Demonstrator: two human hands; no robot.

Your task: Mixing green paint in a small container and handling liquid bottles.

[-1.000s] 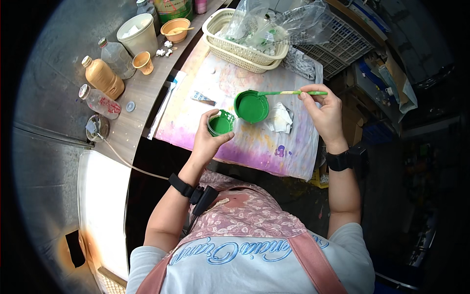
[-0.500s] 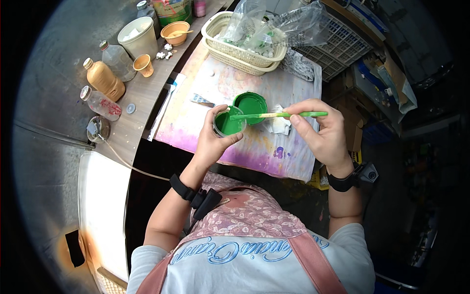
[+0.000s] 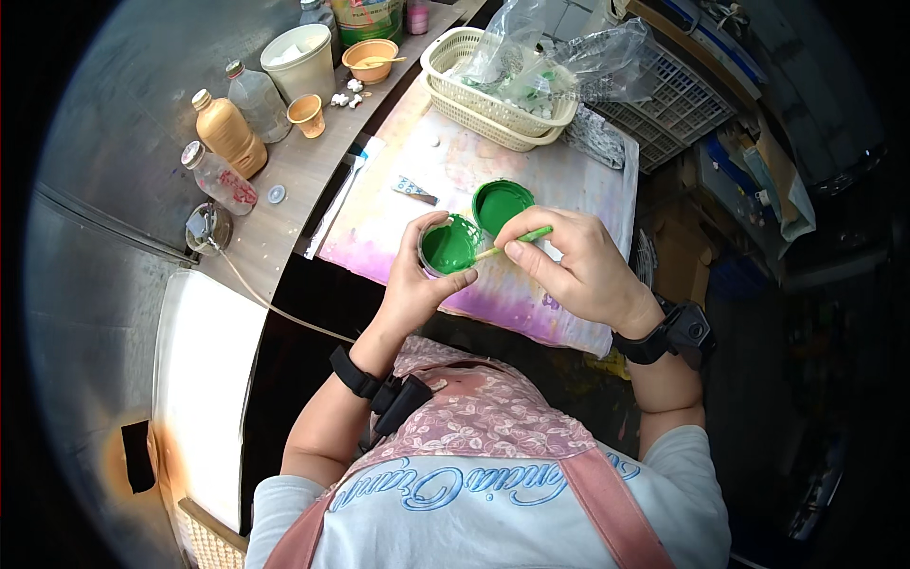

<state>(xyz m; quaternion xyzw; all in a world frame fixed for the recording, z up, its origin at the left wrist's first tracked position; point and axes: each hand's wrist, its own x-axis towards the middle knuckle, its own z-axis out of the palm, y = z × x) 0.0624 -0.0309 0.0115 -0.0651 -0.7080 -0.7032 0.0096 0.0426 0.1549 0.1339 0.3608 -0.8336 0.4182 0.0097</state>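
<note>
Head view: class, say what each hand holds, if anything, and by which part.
The left hand grips the green paint pot around its side wall. The right hand pinches the green brush along its handle.

Small jar (image 3: 449, 246): clear plastic, wet glossy green paint inside. Lid (image 3: 502, 204): coated in glossy green paint. Stick (image 3: 517, 239): thin, smeared matt green. Work sheet (image 3: 569, 190): matt paper, stained pink and purple. Basket (image 3: 455, 90): cream woven plastic. Bags (image 3: 607, 62): clear crinkled film. Bench (image 3: 284, 171): smooth matt wood-look board.
</note>
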